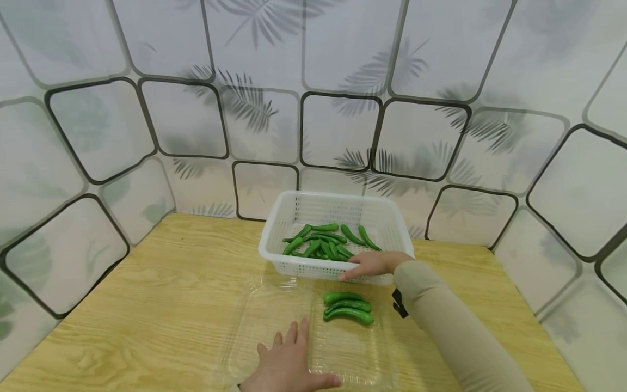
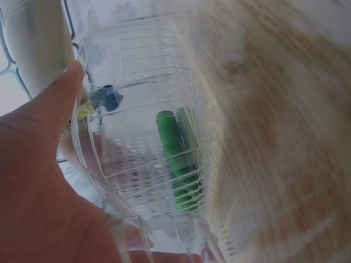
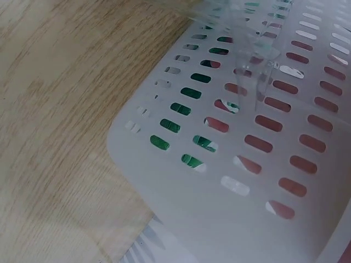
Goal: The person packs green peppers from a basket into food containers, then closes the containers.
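Bench (image 1: 161,305), patterned wall (image 1: 338,133) behind | we see three green peppers (image 1: 346,306) in the clear tray (image 1: 345,351), right half; more peppers (image 1: 313,249) in the white basket (image 1: 299,267) | left grip (image 1: 286,362) spread wide at the tray; right grip (image 1: 376,263) over the basket rim, closure hidden | likely light, firm, slick: we'd pinch mid-body
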Demonstrator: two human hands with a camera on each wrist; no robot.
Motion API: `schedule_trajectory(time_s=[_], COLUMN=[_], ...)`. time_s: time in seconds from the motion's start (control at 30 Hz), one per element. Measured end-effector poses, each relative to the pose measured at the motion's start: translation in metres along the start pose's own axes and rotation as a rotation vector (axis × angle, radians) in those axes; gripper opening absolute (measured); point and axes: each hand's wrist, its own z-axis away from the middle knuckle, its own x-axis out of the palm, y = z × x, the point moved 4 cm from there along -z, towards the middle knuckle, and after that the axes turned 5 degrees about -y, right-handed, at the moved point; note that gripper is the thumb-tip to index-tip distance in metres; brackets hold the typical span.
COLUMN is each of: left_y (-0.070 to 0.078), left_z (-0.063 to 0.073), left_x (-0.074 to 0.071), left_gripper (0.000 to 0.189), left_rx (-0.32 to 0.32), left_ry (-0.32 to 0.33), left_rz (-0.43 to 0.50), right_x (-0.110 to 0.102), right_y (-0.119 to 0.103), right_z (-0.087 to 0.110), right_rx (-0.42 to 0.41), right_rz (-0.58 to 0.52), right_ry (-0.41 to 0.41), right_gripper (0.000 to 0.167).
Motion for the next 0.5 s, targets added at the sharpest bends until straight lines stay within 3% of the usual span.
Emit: schedule_trajectory(time_s=[0.2, 0.5], left_y=[-0.0023, -0.0028], left_z=[-0.0016, -0.0033], left_x=[-0.0004, 0.0005], left_gripper=[0.119, 0.117], left_rx=[-0.015, -0.015], left_ry=[-0.016, -0.027], left_rz=[0.01, 0.013], right_x=[-0.0002, 0.0002], right_y=[0.0009, 0.0018], right_z=[-0.0014, 0.0001], right_rx=[0.014, 0.005], right_rz=[-0.005, 0.0], right_ry=[-0.002, 0.028], right_gripper=[0.092, 0.084])
